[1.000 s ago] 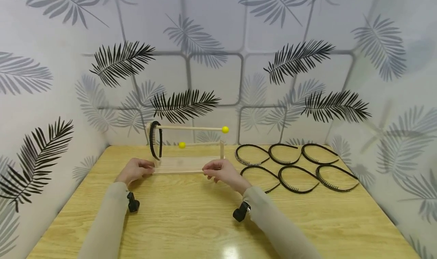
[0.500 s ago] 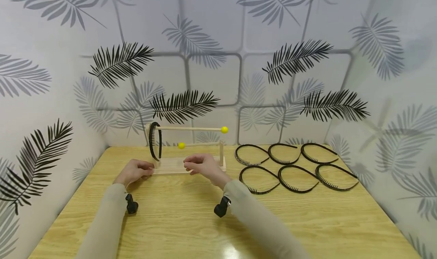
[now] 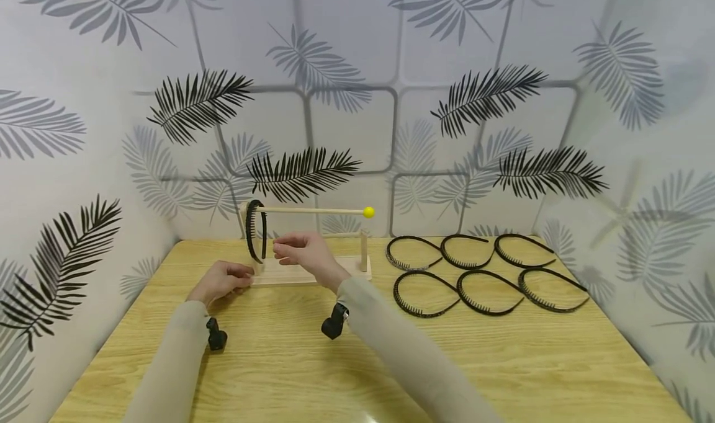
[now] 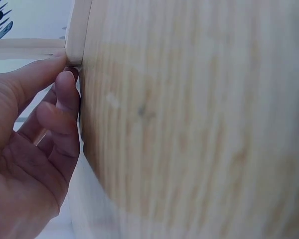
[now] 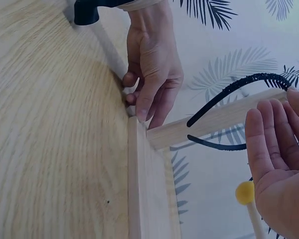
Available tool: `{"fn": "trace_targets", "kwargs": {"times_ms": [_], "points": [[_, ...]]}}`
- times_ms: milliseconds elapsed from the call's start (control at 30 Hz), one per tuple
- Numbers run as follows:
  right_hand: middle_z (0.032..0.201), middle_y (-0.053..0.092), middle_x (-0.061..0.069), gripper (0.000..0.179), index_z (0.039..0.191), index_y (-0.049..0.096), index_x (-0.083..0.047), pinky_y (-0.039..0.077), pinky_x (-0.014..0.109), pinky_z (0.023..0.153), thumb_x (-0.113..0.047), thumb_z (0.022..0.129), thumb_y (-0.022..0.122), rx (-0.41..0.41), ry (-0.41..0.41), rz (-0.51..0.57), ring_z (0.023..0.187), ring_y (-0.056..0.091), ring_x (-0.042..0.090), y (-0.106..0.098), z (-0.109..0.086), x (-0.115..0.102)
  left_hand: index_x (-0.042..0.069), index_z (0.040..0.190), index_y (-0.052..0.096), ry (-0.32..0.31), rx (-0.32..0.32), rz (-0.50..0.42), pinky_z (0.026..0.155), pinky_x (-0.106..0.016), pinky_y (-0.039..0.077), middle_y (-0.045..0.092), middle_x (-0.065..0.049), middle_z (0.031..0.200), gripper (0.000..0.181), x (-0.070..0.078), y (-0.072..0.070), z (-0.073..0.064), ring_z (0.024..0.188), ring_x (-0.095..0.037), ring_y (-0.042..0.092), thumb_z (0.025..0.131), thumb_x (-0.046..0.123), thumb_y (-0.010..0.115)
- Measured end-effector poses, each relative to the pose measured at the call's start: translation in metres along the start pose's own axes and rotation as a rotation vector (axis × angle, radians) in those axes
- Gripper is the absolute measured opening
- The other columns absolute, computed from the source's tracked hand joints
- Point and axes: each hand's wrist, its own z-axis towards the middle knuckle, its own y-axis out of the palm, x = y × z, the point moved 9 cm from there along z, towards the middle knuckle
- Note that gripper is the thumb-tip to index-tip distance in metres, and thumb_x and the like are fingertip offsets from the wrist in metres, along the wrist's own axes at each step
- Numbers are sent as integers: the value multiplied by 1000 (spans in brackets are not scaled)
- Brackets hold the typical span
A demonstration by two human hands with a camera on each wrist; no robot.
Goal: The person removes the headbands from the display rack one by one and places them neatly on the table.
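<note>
A pale wooden stand (image 3: pixel 287 278) with two rods lies before me on the table. One black toothed headband (image 3: pixel 249 231) hangs on its upper rod (image 3: pixel 318 211), close to the left post. My left hand (image 3: pixel 222 279) pinches the left end of the base; in the left wrist view its thumb and fingertips meet the base's edge. Over the base, just right of the headband, my right hand (image 3: pixel 310 255) is held up with nothing in it. Its fingers look nearly straight in the right wrist view, where the lower rod's yellow ball (image 5: pixel 244 192) shows; in the head view that ball is hidden.
Several black headbands (image 3: pixel 426 294) lie in two rows on the wood-grain table (image 3: pixel 290 361) to the right of the stand. A yellow ball (image 3: pixel 368 212) caps the upper rod's right end. Leaf-patterned wall covering (image 3: pixel 352 131) encloses the back and sides.
My right hand has let go of the base's front edge and moved left and up toward the hanging headband. The left hand has stayed at the base's left end.
</note>
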Motion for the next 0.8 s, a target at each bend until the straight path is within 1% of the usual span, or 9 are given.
{"fn": "trace_targets", "kwargs": {"times_ms": [67,133,267,333,400,533,600,700,800], "points": [[119,67,23,28,119,68,1,55,40,90,-12,95,66,4,6,2,94,71,21,4,3,-3,-2,128,63,-8,-1,5,58,-31,48,71,-8,92,37,0,0,0,70,-15,62,94,13,66],[119,68,21,30,121,67,2,54,41,91,-12,94,66,8,10,9,93,71,22,7,7,-7,-2,128,63,-17,-4,6,59,-31,48,71,-8,93,37,0,1,0,70,-14,62,94,14,66],[123,66,21,31,122,66,1,53,39,93,-14,94,66,15,10,12,105,68,33,13,14,-13,-2,129,62,-27,-17,-8,57,-30,49,70,-7,91,38,-1,1,-1,69,-15,60,95,13,65],[124,66,21,30,120,67,0,52,40,94,-14,94,67,24,9,29,109,66,34,15,17,-15,-3,129,62,-29,-22,-23,56,-30,49,68,-6,86,38,-1,1,-1,68,-15,58,95,13,64],[123,66,19,28,120,68,-1,51,41,96,-12,94,67,32,12,43,110,66,32,17,20,-15,-4,129,62,-23,-24,-33,55,-29,48,66,-4,80,37,0,1,0,66,-15,56,95,12,64],[118,69,14,31,122,67,0,50,44,98,-11,93,68,50,14,36,102,69,22,23,25,-16,-5,128,62,-16,-22,-37,55,-28,47,62,-2,75,37,-1,2,1,66,-14,54,95,13,64],[117,70,13,33,123,67,-1,49,44,98,-12,92,69,56,21,25,101,69,20,27,26,-17,-5,127,63,-17,-19,-37,55,-28,49,64,-1,76,37,-2,2,1,67,-13,55,95,13,64],[117,70,10,34,123,67,-4,52,39,95,-14,91,70,79,40,10,103,68,19,32,27,-18,-4,127,63,-18,-19,-43,56,-28,50,67,-2,80,36,-3,2,0,69,-13,56,95,13,65],[118,69,10,36,125,65,-5,53,36,93,-16,91,71,99,67,44,107,67,22,36,29,-16,-4,127,63,-14,-20,-48,57,-29,50,68,-2,82,37,-3,1,0,70,-13,57,95,13,65]]}}
